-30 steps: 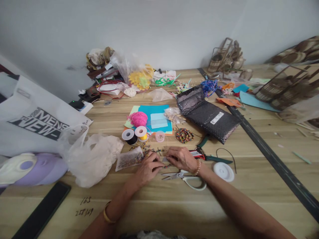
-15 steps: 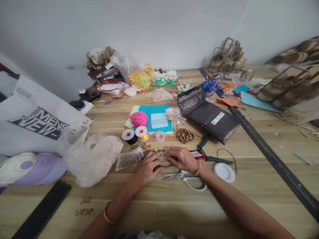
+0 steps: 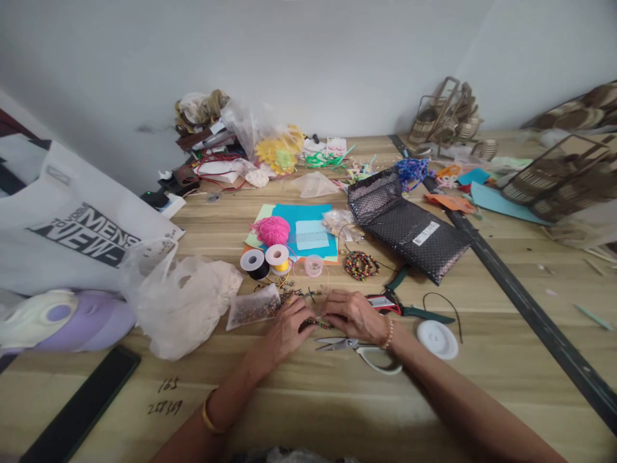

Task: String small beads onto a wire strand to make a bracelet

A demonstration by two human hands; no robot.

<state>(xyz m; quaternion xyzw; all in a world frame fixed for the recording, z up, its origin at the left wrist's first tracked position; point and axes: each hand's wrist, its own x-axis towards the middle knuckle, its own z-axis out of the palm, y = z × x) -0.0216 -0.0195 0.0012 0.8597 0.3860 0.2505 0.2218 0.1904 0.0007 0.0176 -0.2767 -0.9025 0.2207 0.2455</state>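
Note:
A short string of small dark and coloured beads runs between my two hands, low over the table. My left hand has its fingers curled and pinched on the string's left end. My right hand pinches at the other end, thumb and forefinger together. Just below the right hand lie scissors with pale handles, blades pointing left. A clear bag of beads rests left of my left hand, with loose beads behind the fingers. Beyond my right hand sits a coil of multicoloured beads.
Spools of black thread and yellow thread stand behind the hands, near pink yarn. Green-handled pliers and a white spool lie at right. A black bubble mailer is farther back. Left is a crumpled plastic bag.
The camera view has shifted slightly, moving the table contents a little to the right. My hands stay at the bead string, fingertips slightly closer together.

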